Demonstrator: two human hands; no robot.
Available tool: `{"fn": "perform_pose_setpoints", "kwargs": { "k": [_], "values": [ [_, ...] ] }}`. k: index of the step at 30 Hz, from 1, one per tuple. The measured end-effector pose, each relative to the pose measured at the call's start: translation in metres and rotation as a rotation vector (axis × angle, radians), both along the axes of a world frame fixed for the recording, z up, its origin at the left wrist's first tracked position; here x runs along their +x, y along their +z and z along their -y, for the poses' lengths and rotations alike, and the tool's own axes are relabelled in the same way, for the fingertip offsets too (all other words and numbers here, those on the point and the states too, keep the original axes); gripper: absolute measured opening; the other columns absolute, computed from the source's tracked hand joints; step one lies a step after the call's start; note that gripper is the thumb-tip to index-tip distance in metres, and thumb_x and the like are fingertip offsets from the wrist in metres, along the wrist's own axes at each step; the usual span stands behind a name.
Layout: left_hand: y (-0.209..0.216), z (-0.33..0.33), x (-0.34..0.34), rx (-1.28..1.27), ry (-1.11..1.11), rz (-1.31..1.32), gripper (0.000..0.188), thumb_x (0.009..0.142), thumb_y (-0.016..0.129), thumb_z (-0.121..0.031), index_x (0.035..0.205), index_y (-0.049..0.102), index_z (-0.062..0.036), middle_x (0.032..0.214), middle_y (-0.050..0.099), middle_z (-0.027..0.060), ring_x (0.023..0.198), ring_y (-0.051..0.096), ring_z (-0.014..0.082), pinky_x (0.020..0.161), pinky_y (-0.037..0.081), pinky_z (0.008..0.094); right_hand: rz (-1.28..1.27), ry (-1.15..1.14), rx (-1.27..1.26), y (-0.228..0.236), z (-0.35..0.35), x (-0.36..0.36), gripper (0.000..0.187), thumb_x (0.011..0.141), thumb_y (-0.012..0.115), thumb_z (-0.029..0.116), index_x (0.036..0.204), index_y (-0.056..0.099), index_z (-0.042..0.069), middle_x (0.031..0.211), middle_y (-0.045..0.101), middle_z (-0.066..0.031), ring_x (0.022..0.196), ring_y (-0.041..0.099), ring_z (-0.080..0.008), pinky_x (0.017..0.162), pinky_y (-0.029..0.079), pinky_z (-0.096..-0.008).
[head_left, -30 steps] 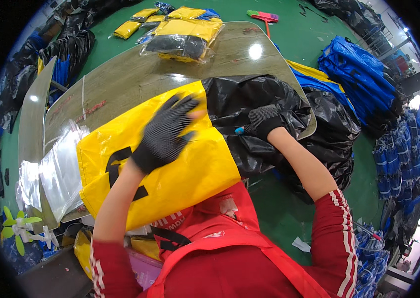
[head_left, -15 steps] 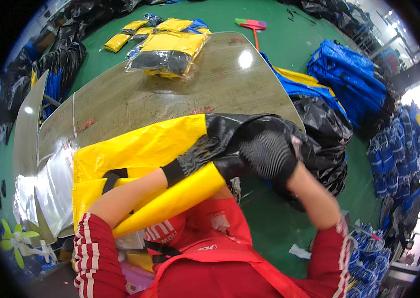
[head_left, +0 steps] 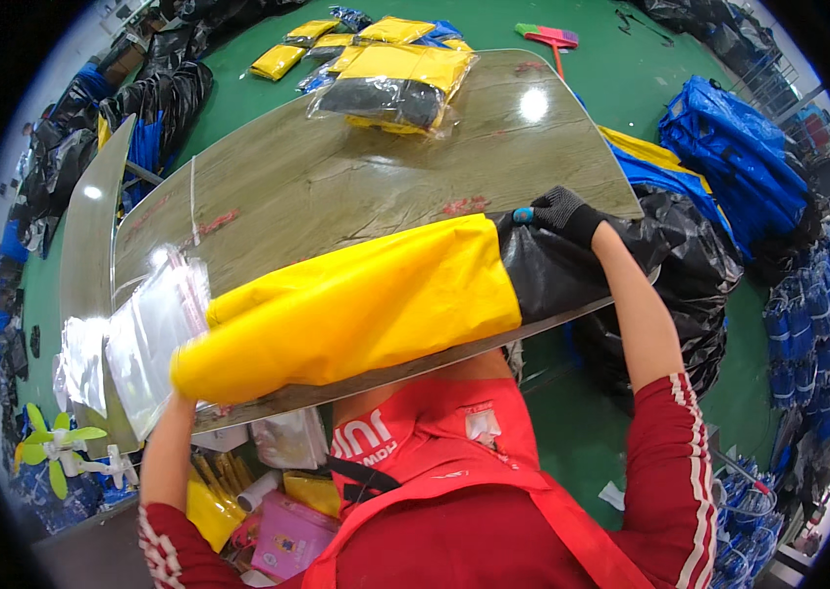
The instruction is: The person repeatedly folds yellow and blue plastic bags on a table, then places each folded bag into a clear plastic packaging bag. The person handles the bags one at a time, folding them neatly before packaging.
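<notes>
A coated yellow and black fabric piece (head_left: 366, 304) lies folded across the table's near side, its yellow part on the left and black part on the right. My right hand (head_left: 564, 214), in a dark dotted glove with a blue thumb tip, is closed on the far edge of the black part, close to the yellow seam. At the other end, my left forearm (head_left: 170, 447) reaches up to the blurred yellow corner. The fabric covers my left hand, so its fingers are hidden.
On the brown table (head_left: 317, 177), a clear-wrapped yellow and black package (head_left: 395, 88) sits at the far edge. Clear plastic bags (head_left: 145, 334) lie left. Black and blue material (head_left: 675, 245) is piled right. A broom (head_left: 550, 37) and more yellow packages (head_left: 278, 61) are on the floor beyond.
The fabric has been folded over into a smoother, flatter strip. My left hand has gone from its middle to the left end, under the yellow. My right hand has moved to the far black edge.
</notes>
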State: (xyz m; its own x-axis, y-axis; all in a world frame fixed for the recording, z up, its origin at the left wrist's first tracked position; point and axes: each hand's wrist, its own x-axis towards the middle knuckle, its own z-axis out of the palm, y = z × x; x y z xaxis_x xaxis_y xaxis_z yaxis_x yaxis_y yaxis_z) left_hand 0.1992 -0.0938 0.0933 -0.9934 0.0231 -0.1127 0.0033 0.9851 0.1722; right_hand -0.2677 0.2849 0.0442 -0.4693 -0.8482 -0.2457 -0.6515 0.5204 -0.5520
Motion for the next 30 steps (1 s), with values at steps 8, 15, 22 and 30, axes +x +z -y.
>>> {"fn": "perform_pose_setpoints", "kwargs": {
  "k": [8, 15, 22, 30],
  "values": [
    [-0.077, -0.026, 0.093, -0.170, 0.735, -0.533, 0.042, 0.092, 0.060, -0.038, 0.114, 0.060, -0.0019, 0.096, 0.065, 0.0183, 0.082, 0.059, 0.0386, 0.067, 0.043, 0.0467, -0.249, -0.020, 0.304, 0.026, 0.028, 0.028, 0.046, 0.087, 0.053, 0.047, 0.090, 0.073, 0.006, 0.094, 0.068, -0.0198, 0.089, 0.065, -0.0374, 0.081, 0.051, -0.0447],
    [-0.095, -0.004, 0.082, -0.448, 0.729, -0.134, 0.042, 0.093, 0.058, -0.037, 0.118, 0.060, -0.0028, 0.114, 0.064, 0.0198, 0.089, 0.063, 0.0420, 0.074, 0.050, 0.0447, -0.496, -0.089, 0.318, 0.029, 0.025, 0.049, 0.042, 0.089, 0.053, 0.045, 0.090, 0.074, 0.009, 0.094, 0.071, -0.0152, 0.088, 0.068, -0.0332, 0.079, 0.053, -0.0443],
    [-0.006, -0.155, -0.123, 0.085, 0.318, -0.755, 0.060, 0.093, 0.057, -0.022, 0.143, 0.036, 0.0014, 0.146, 0.040, 0.0203, 0.138, 0.032, 0.0378, 0.116, 0.018, 0.0444, -0.638, -0.128, 0.274, 0.010, 0.024, 0.059, 0.043, 0.088, 0.056, 0.047, 0.085, 0.072, 0.007, 0.076, 0.069, -0.0144, 0.071, 0.067, -0.0338, 0.065, 0.052, -0.0446],
    [-0.046, -0.242, -0.245, 0.149, 0.047, -0.351, 0.082, 0.074, 0.067, -0.052, 0.136, 0.039, -0.0052, 0.147, 0.032, 0.0258, 0.138, 0.025, 0.0444, 0.113, 0.008, 0.0603, -0.887, -0.016, 0.054, 0.063, -0.052, 0.047, 0.037, 0.088, 0.054, 0.035, 0.121, 0.062, 0.020, 0.129, 0.057, -0.0126, 0.122, 0.050, -0.0341, 0.109, 0.031, -0.0482]
  ]
}}
